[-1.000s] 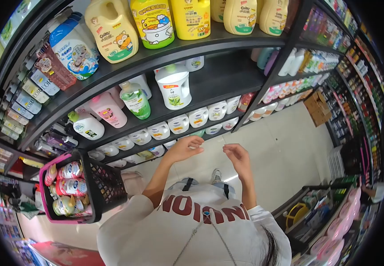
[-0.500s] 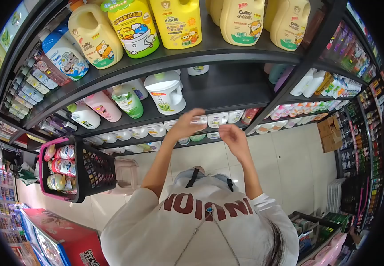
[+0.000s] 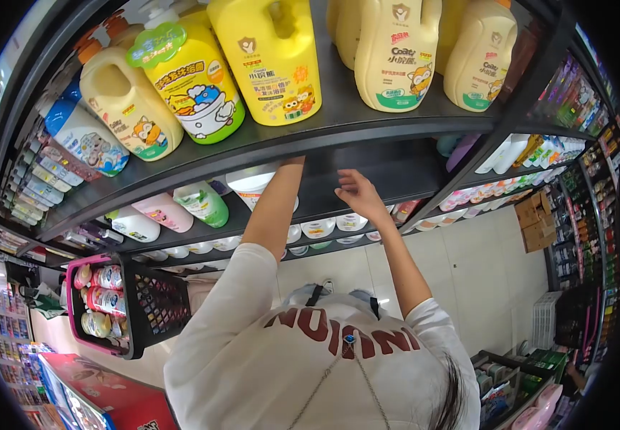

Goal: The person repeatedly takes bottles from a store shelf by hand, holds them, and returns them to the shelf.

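My left forearm [image 3: 275, 208] reaches into the middle shelf. The hand itself is hidden beneath the edge of the upper shelf [image 3: 367, 132], so its fingers do not show. Just left of that arm stands a large white bottle [image 3: 251, 179], partly covered by the arm and the shelf above. My right hand [image 3: 358, 193] hovers at the front of the middle shelf [image 3: 403, 172], fingers loosely bent and apart, with nothing in them.
Big yellow and cream bottles [image 3: 270, 72] line the upper shelf. Green, pink and white bottles [image 3: 202, 204] stand on the left of the middle shelf. A black basket with a pink rim [image 3: 134, 308] holds several bottles at left. Cardboard boxes [image 3: 535, 221] are at right.
My left hand has gone forward and up, out of sight under the upper shelf. My right hand has risen and moved slightly left, its fingers spreading. The view has moved closer to the shelves.
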A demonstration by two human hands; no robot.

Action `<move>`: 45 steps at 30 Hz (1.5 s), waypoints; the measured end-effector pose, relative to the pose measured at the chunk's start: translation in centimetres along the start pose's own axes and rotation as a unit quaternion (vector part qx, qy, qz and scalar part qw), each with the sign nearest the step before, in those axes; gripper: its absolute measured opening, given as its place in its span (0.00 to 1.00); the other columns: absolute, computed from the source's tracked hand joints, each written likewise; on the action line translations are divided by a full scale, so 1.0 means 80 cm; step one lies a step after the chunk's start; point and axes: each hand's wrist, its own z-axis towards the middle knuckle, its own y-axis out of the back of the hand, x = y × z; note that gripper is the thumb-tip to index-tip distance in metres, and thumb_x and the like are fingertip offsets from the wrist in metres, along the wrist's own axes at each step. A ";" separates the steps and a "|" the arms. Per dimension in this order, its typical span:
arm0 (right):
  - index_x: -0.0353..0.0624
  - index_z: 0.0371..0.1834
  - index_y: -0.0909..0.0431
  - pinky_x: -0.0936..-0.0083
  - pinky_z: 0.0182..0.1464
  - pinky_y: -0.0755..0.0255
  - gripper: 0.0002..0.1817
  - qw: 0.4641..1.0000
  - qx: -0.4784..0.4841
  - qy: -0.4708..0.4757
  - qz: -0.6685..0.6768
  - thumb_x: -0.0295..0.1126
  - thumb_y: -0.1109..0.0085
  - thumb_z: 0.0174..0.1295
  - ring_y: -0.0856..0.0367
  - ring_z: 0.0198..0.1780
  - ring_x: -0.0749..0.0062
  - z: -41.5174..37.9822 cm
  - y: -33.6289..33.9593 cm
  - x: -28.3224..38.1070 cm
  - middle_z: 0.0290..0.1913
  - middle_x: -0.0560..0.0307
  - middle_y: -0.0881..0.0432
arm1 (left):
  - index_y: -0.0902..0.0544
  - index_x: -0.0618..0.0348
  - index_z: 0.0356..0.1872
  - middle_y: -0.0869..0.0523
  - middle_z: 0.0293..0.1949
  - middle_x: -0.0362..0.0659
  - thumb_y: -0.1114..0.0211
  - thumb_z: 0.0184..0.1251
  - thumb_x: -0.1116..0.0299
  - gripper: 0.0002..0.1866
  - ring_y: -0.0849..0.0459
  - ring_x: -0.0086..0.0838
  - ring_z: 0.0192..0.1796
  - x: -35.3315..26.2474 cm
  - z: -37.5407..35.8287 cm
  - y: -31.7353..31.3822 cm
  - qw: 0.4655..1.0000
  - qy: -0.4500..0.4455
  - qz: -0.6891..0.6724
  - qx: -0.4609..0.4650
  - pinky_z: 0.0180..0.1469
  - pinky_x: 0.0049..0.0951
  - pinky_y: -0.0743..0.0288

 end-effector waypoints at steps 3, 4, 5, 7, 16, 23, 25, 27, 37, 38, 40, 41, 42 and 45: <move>0.42 0.49 0.30 0.74 0.44 0.28 0.22 0.999 -0.007 -0.021 0.023 0.31 0.39 0.49 0.22 0.41 0.65 0.006 -0.002 -0.017 0.41 0.48 0.23 | 0.29 0.59 0.53 0.29 0.55 0.51 0.45 0.56 0.54 0.26 0.33 0.43 0.58 0.028 0.001 -0.007 1.000 -0.026 0.004 -0.008 0.60 0.34 0.41; 0.42 0.49 0.30 0.74 0.44 0.28 0.22 0.999 -0.008 -0.022 0.022 0.31 0.39 0.49 0.22 0.41 0.65 0.008 -0.002 -0.026 0.41 0.48 0.23 | 0.29 0.59 0.53 0.29 0.55 0.51 0.45 0.56 0.54 0.26 0.33 0.43 0.58 0.028 0.014 -0.013 0.999 -0.035 0.004 -0.011 0.60 0.34 0.41; 0.41 0.49 0.30 0.75 0.44 0.29 0.21 0.998 -0.005 -0.031 0.051 0.31 0.40 0.50 0.22 0.41 0.66 0.009 -0.003 -0.036 0.41 0.48 0.22 | 0.29 0.59 0.53 0.29 0.55 0.51 0.45 0.56 0.54 0.26 0.33 0.43 0.58 0.037 0.008 -0.017 0.999 -0.042 0.006 -0.013 0.60 0.34 0.41; 0.41 0.48 0.29 0.76 0.44 0.29 0.20 0.996 -0.002 -0.044 0.080 0.30 0.40 0.50 0.22 0.41 0.68 0.009 -0.003 -0.038 0.41 0.48 0.22 | 0.29 0.59 0.52 0.28 0.54 0.51 0.45 0.56 0.54 0.25 0.33 0.43 0.58 0.034 0.047 -0.025 0.998 -0.054 0.009 -0.016 0.60 0.34 0.41; 0.38 0.50 0.32 0.75 0.45 0.29 0.24 0.994 0.015 -0.051 0.098 0.32 0.40 0.50 0.23 0.42 0.67 0.047 -0.009 -0.046 0.42 0.46 0.23 | 0.28 0.60 0.51 0.28 0.54 0.52 0.44 0.56 0.56 0.24 0.33 0.43 0.58 0.079 0.012 -0.063 0.994 -0.089 0.039 -0.059 0.59 0.35 0.41; 0.33 0.52 0.36 0.72 0.51 0.34 0.31 0.998 -0.049 -0.028 -0.040 0.34 0.35 0.45 0.28 0.51 0.59 0.099 -0.019 -0.062 0.49 0.42 0.27 | 0.27 0.60 0.50 0.28 0.53 0.53 0.44 0.56 0.57 0.23 0.33 0.43 0.58 0.096 -0.020 -0.079 0.985 -0.118 0.074 -0.104 0.59 0.35 0.41; 0.34 0.54 0.38 0.72 0.53 0.36 0.36 0.996 -0.071 -0.002 -0.058 0.34 0.33 0.40 0.29 0.52 0.57 0.115 -0.026 -0.089 0.50 0.40 0.28 | 0.26 0.60 0.49 0.27 0.52 0.54 0.46 0.57 0.58 0.21 0.32 0.44 0.57 0.036 -0.040 -0.044 0.993 -0.075 0.091 -0.025 0.58 0.36 0.40; 0.35 0.54 0.38 0.71 0.53 0.36 0.37 0.996 -0.063 -0.017 -0.067 0.35 0.32 0.38 0.29 0.52 0.56 0.106 -0.020 -0.074 0.50 0.40 0.28 | 0.21 0.60 0.38 0.20 0.40 0.54 0.46 0.55 0.59 0.16 0.23 0.46 0.46 0.013 -0.054 -0.047 0.992 -0.068 0.099 -0.027 0.49 0.39 0.32; 0.37 0.41 0.27 0.71 0.42 0.29 0.31 0.995 -0.060 0.084 0.000 0.39 0.28 0.32 0.20 0.41 0.59 0.016 0.008 -0.076 0.38 0.45 0.20 | 0.24 0.67 0.38 0.21 0.37 0.54 0.35 0.50 0.66 0.17 0.22 0.47 0.40 -0.082 -0.170 -0.004 0.968 -0.225 -0.112 -0.021 0.43 0.34 0.30; 0.37 0.42 0.28 0.71 0.43 0.29 0.31 0.993 -0.069 0.099 0.005 0.39 0.28 0.32 0.20 0.41 0.61 0.002 0.010 -0.077 0.39 0.46 0.20 | 0.25 0.67 0.38 0.22 0.38 0.54 0.35 0.49 0.67 0.17 0.23 0.47 0.41 -0.093 -0.184 0.000 0.968 -0.222 -0.115 -0.010 0.44 0.34 0.30; 0.37 0.43 0.28 0.72 0.43 0.29 0.32 0.991 -0.074 0.114 0.011 0.39 0.28 0.32 0.20 0.41 0.63 -0.028 0.013 -0.071 0.39 0.47 0.20 | 0.26 0.67 0.39 0.23 0.39 0.54 0.34 0.48 0.68 0.18 0.24 0.47 0.42 -0.120 -0.208 0.016 0.969 -0.217 -0.116 -0.001 0.45 0.34 0.31; 0.37 0.43 0.28 0.72 0.43 0.29 0.32 0.990 -0.084 0.109 0.029 0.38 0.28 0.33 0.21 0.41 0.66 -0.046 0.014 -0.063 0.39 0.48 0.20 | 0.26 0.67 0.39 0.23 0.38 0.53 0.34 0.48 0.68 0.18 0.24 0.47 0.42 -0.135 -0.219 0.026 0.972 -0.196 -0.128 0.036 0.45 0.35 0.31; 0.37 0.43 0.29 0.73 0.43 0.30 0.32 0.989 -0.094 0.105 0.046 0.37 0.28 0.33 0.21 0.41 0.68 -0.062 0.016 -0.056 0.39 0.49 0.20 | 0.26 0.67 0.39 0.23 0.38 0.53 0.34 0.48 0.68 0.18 0.24 0.47 0.43 -0.147 -0.229 0.034 0.972 -0.174 -0.141 0.072 0.46 0.35 0.31; 0.36 0.44 0.30 0.75 0.44 0.30 0.33 0.987 -0.059 0.066 0.131 0.36 0.27 0.32 0.23 0.41 0.71 -0.103 0.021 -0.049 0.40 0.53 0.22 | 0.28 0.66 0.46 0.24 0.44 0.53 0.34 0.48 0.67 0.23 0.25 0.45 0.47 -0.172 -0.257 0.051 0.970 -0.136 -0.170 0.110 0.49 0.34 0.32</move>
